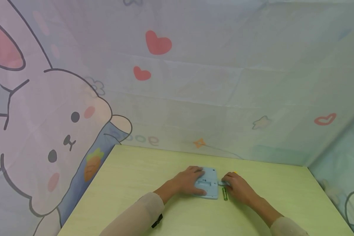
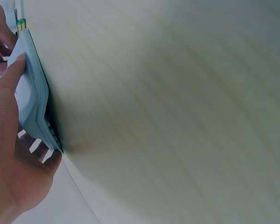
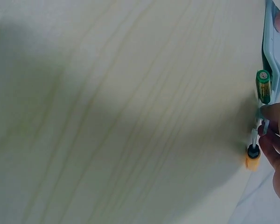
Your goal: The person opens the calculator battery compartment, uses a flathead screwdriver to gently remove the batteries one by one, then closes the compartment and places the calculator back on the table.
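A light blue calculator-like device (image 1: 210, 191) lies on the table with its back up and its battery compartment uncovered. My left hand (image 1: 190, 181) grips it at the left side, thumb on the near part, fingers toward the far edge. In the left wrist view, the device (image 2: 31, 88) has its edge tilted slightly off the table. To its right, my right hand (image 1: 239, 186) pinches a small light blue battery cover (image 1: 223, 183). Green batteries (image 1: 225, 194) lie between the device and my right hand; one battery (image 3: 263, 86) shows its end in the right wrist view.
A screwdriver with an orange handle (image 3: 253, 162) lies beyond my right fingers, mostly hidden in the head view. A black strap (image 1: 157, 221) shows by the left sleeve. A printed cloth (image 1: 194, 98) hangs behind the pale yellow table (image 1: 135, 170).
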`<action>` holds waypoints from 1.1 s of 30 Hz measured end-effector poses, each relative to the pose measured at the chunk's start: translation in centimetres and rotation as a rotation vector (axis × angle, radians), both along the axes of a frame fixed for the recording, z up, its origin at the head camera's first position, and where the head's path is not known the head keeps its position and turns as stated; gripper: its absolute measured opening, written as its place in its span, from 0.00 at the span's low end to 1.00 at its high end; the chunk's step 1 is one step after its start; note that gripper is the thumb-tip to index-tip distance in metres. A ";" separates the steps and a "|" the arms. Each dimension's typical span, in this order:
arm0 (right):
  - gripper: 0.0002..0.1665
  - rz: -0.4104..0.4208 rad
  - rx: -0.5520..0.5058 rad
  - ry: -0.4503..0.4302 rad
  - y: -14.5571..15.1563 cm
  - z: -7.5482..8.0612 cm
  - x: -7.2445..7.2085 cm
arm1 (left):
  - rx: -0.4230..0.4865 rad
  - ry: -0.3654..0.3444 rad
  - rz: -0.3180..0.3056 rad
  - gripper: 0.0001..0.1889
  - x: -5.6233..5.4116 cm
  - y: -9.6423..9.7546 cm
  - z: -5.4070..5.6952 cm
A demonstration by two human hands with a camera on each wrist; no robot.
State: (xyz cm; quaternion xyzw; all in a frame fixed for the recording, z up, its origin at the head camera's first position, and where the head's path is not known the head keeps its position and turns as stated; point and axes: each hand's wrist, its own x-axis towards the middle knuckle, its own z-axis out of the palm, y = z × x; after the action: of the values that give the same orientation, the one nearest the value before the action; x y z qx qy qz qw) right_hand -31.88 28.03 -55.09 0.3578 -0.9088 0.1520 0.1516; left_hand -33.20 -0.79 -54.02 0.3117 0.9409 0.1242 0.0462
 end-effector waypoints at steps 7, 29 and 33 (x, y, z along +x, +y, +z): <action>0.12 -0.014 -0.014 -0.038 -0.1 0.4 0.1 | 0.002 0.002 0.003 0.48 0.0 0.1 0.0; 0.11 -0.122 -0.078 -0.186 -0.3 1.1 -0.2 | 0.000 -0.009 0.004 0.49 0.1 0.0 0.2; 0.11 -0.128 -0.123 -0.228 -0.6 1.6 -0.2 | -0.003 -0.006 0.000 0.49 0.1 0.0 0.1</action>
State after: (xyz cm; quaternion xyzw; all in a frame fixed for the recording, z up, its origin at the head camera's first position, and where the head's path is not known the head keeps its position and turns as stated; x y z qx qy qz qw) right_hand -32.08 27.44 -53.45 0.2695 -0.9301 0.2371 0.0783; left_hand -33.06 -0.80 -53.89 0.3114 0.9409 0.1237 0.0496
